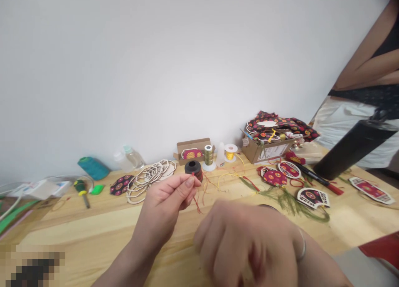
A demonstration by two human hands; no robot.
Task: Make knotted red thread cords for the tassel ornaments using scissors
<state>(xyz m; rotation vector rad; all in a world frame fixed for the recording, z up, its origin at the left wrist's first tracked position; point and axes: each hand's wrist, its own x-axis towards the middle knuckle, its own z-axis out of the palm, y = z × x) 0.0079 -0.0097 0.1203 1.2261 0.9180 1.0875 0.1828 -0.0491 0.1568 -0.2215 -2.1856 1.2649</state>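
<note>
Above the middle of the table, my left hand (174,195) pinches a thin red cord (197,204) between thumb and fingertips. The cord's loose end hangs below the fingers. My right hand (246,241) is close to the camera at the lower right, its fingers curled inward and blurred by motion. Whatever it may hold is hidden. Just behind my left fingertips stands a black-topped spool of dark red thread (193,169), partly covered by that hand. Fine red and yellow threads (218,183) trail over the wood beside it.
Wooden cutout frames (149,177) lie left, near a screwdriver (81,192) and teal thread cone (92,167). At the back are a green-gold spool (208,155), yellow spool (230,153) and filled cardboard box (271,150). Fabric ornaments (274,175) and a black cylinder (352,150) occupy the right; a person stands beyond.
</note>
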